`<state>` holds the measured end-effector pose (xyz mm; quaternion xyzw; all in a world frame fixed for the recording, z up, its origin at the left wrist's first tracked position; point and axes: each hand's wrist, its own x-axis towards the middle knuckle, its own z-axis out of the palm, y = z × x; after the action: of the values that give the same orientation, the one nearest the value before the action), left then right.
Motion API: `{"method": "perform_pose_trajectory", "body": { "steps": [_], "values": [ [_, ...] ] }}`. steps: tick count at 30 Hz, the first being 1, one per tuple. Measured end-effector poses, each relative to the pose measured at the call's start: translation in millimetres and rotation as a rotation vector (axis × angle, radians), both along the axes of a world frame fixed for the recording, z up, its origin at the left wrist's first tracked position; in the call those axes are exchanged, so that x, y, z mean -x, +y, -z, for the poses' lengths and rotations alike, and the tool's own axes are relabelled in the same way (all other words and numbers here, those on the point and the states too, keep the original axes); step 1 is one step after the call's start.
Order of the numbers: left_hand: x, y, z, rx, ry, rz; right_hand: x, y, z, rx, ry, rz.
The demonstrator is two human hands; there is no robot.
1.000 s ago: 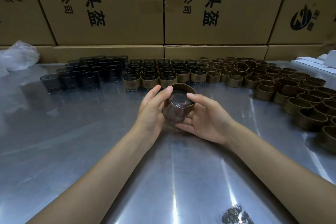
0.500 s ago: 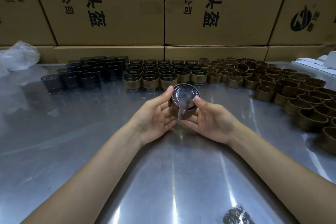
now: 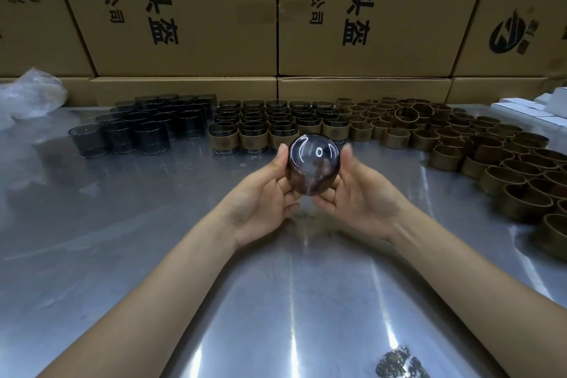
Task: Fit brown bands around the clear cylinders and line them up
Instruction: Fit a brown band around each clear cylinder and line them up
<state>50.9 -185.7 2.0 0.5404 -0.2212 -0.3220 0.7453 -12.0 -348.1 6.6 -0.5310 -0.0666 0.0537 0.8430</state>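
Held above the table [image 3: 92, 255] middle, just short of the banded rows near the far edge: one cylinder [image 3: 313, 163] with its band [image 3: 302, 182] on, base tilted up, left hand [image 3: 264, 205] and right hand [image 3: 359, 202] cupping opposite sides, fingers curled round it. Probably light, rigid, smooth and breakable if dropped. Best gripped on the band, likely less slippery than bare wall.

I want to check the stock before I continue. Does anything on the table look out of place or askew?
One thing: among the loose brown bands at the back right, one brown paper band stands on its edge with its opening facing the camera, while its neighbours lie flat. The bare clear cylinders and banded ones stand upright in rows.
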Motion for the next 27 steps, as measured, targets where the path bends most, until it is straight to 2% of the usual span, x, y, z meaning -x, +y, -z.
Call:
{"method": "perform_pose_trajectory", "body": {
  "steps": [4, 8, 14, 20, 24, 27],
  "values": [
    [11, -13, -5, -0.071, -0.038, -0.123, -1, 19, -3, 0.214, -0.018, 0.372],
    [22, -27, -1, -0.069, -0.128, -0.317, 4, 31, -6, 0.306, -0.123, 0.562],
    [26, -29, 1, -0.048, -0.14, -0.53, 3, 38, -8, 0.335, -0.183, 0.627],
    [26, -28, 1, -0.003, -0.11, -0.554, 0, 37, -6, 0.356, -0.164, 0.672],
    [23, -29, 2, -0.033, -0.229, -0.554, -1, 35, -4, 0.395, -0.19, 0.674],
    [21, -26, 1, -0.06, -0.403, -0.565, -3, 33, -1, 0.444, -0.27, 0.634]
  ]
}}
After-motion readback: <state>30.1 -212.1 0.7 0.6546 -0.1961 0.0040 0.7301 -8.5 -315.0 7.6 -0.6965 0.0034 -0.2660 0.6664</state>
